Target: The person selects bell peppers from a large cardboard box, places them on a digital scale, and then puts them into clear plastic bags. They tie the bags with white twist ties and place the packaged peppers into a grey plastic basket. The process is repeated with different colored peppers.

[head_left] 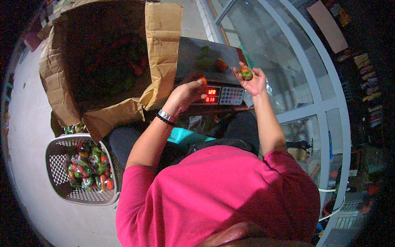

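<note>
My left hand, wearing a metal watch band and a dark bracelet, pinches an orange-red pepper just above the scale's display. My right hand is turned palm up near the scale's right corner, its fingers curled round a green and red pepper. Between the hands is a digital scale with a lit red display and a keypad. On its dark platform lie a few green and orange peppers, dim and partly blurred.
A large open cardboard box stands at my left, its inside too dark to read. Below it, a grey plastic basket holds several clear bags of green and red peppers. Right of the scale runs a grey-framed glass panel. Something turquoise lies by my lap.
</note>
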Motion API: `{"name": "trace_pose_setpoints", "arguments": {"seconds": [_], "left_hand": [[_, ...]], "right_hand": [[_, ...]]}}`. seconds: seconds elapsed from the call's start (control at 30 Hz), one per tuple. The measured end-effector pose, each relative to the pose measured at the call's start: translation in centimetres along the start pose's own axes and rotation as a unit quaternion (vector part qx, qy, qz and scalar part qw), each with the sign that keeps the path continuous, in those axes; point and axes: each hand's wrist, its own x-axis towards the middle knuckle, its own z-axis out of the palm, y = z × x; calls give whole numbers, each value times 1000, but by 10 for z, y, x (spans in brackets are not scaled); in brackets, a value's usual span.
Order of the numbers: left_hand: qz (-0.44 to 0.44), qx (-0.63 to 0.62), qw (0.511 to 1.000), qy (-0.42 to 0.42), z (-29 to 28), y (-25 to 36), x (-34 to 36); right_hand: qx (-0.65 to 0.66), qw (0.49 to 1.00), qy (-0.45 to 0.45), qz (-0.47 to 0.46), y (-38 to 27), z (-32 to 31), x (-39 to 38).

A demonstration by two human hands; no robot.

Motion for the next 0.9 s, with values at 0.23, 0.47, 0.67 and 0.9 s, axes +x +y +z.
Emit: {"name": "trace_pose_setpoints", "arguments": {"seconds": [0.23,0.47,0.67,0.9], "left_hand": [[-6,-1,1000,-8,-2,3,1],[4,-7,1000,-9,-4,1,1],[-1,10,1000,-10,-2,-1,1],[-11,-13,1000,-17,0,6,-4]], "right_hand": [[106,980,-156,62,-1,5,-5],[-43,996,-83,7,2,13,10],[-238,970,-1,-47,-7,12,68],[-73,989,-126,17,-2,41,51]]}}
